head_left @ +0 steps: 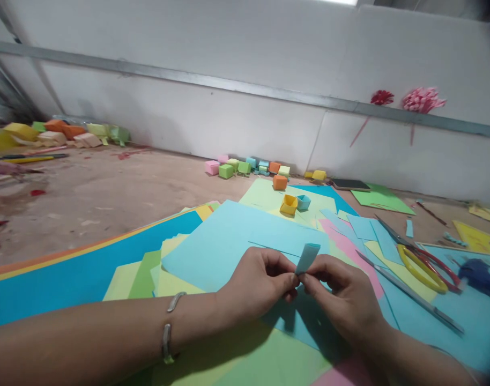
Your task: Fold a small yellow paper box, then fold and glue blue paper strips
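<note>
A small folded strip of light blue paper (308, 257) stands upright between my two hands. My left hand (261, 276) pinches its lower end between thumb and fingers. From the other side my right hand (341, 292) grips the same lower end, the fingertips of both hands nearly touching. Beneath them lies a large light blue sheet (224, 230) on a pile of green and yellow sheets. Beyond my hands sit an open yellow paper box (288, 205) and an open light blue paper box (303, 202).
Yellow- and red-handled scissors (424, 265) and a long thin metal blade (414, 295) lie on paper at the right. Small paper cubes (225, 171) line the wall, near a dark flat phone-like object (351, 185). More paper boxes (54, 138) are heaped far left.
</note>
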`<action>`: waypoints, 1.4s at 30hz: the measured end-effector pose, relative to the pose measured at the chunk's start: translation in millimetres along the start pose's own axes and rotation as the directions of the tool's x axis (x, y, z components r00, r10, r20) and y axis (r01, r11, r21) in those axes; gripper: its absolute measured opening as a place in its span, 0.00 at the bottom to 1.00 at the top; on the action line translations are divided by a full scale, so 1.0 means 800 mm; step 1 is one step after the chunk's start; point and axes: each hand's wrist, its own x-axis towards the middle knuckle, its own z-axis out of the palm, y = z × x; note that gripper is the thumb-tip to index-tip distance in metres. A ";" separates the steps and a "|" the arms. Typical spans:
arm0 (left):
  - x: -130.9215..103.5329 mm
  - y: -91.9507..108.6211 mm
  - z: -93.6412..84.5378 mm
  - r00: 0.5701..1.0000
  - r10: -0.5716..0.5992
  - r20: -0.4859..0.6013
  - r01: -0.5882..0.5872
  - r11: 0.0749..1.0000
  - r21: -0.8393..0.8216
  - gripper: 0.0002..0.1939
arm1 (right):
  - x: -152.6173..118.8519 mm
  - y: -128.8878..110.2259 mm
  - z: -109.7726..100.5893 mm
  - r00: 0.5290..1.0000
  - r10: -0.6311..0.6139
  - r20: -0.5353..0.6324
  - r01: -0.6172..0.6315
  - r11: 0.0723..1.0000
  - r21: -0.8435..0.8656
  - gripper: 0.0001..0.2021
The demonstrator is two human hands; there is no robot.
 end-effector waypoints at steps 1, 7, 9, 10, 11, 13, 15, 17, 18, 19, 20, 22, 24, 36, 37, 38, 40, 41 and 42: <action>-0.001 -0.001 0.001 1.000 -0.003 -0.004 0.003 1.000 0.010 0.03 | 0.001 -0.001 0.000 0.999 0.031 0.014 -0.031 0.999 0.025 0.06; 0.000 -0.002 -0.004 0.999 -0.003 0.039 0.001 0.999 0.051 0.04 | 0.000 -0.004 0.000 0.993 0.106 0.042 -0.110 0.988 0.108 0.07; 0.002 -0.002 -0.007 0.998 -0.013 0.059 0.011 0.999 0.034 0.06 | -0.001 -0.003 0.000 0.993 0.114 0.041 -0.118 0.985 0.129 0.06; 0.002 -0.002 -0.007 0.998 -0.020 0.065 0.019 1.000 0.022 0.07 | 0.000 -0.003 0.001 0.992 0.115 0.043 -0.120 0.982 0.145 0.05; 0.003 -0.003 -0.008 0.998 -0.020 0.065 0.019 1.000 0.011 0.07 | 0.000 -0.002 0.001 0.993 0.114 0.040 -0.119 0.980 0.160 0.04; 0.003 -0.003 -0.007 0.999 0.014 0.047 -0.014 1.000 0.007 0.07 | 0.002 -0.003 0.002 0.994 0.104 0.032 -0.108 0.975 0.192 0.04; 0.002 -0.002 -0.005 0.996 0.072 0.043 -0.073 0.997 0.018 0.06 | 0.004 -0.004 0.002 0.995 0.098 0.036 -0.104 0.969 0.224 0.04; 0.001 -0.001 -0.004 0.992 0.114 0.060 -0.116 0.993 0.020 0.05 | 0.004 -0.007 0.002 0.993 0.111 0.049 -0.119 0.961 0.250 0.03; 0.000 -0.001 -0.005 0.990 0.118 0.074 -0.120 0.993 0.016 0.05 | 0.004 -0.008 0.002 0.991 0.121 0.053 -0.131 0.957 0.258 0.03; 0.000 -0.001 -0.006 0.990 0.117 0.085 -0.118 0.993 0.009 0.04 | 0.004 -0.009 0.002 0.990 0.130 0.055 -0.140 0.955 0.261 0.03; 0.001 -0.001 -0.007 0.990 0.112 0.089 -0.112 0.994 -0.003 0.04 | 0.003 -0.009 0.002 0.989 0.135 0.053 -0.145 0.955 0.261 0.03; 0.002 -0.002 -0.009 0.990 0.097 0.102 -0.094 0.995 -0.035 0.05 | 0.002 -0.009 0.001 0.991 0.128 0.043 -0.135 0.960 0.243 0.03; 0.004 -0.005 -0.011 0.988 0.093 0.122 -0.084 0.993 -0.078 0.06 | 0.002 -0.007 0.000 0.993 0.117 0.032 -0.121 0.968 0.221 0.03; 0.004 -0.008 -0.009 0.987 0.005 0.163 0.032 0.974 -0.224 0.06 | 0.003 0.004 -0.009 0.949 -0.311 0.050 0.309 0.950 0.051 0.10; 0.004 -0.007 -0.009 0.987 -0.007 0.159 0.041 0.976 -0.212 0.06 | 0.002 0.005 -0.009 0.941 -0.332 0.061 0.331 0.943 0.033 0.10; 0.004 -0.006 -0.009 0.987 -0.020 0.157 0.052 0.978 -0.202 0.06 | 0.002 0.005 -0.009 0.935 -0.347 0.071 0.347 0.938 0.016 0.10; 0.004 -0.005 -0.010 0.988 -0.037 0.147 0.063 0.982 -0.178 0.08 | 0.003 0.006 -0.010 0.928 -0.362 0.085 0.364 0.931 -0.004 0.10; 0.004 -0.005 -0.010 0.990 -0.039 0.139 0.061 0.986 -0.158 0.08 | 0.003 0.005 -0.010 0.926 -0.367 0.089 0.369 0.930 -0.007 0.09; 0.005 -0.006 -0.010 0.991 -0.036 0.129 0.053 0.989 -0.135 0.09 | 0.003 0.005 -0.009 0.926 -0.368 0.091 0.370 0.929 -0.010 0.09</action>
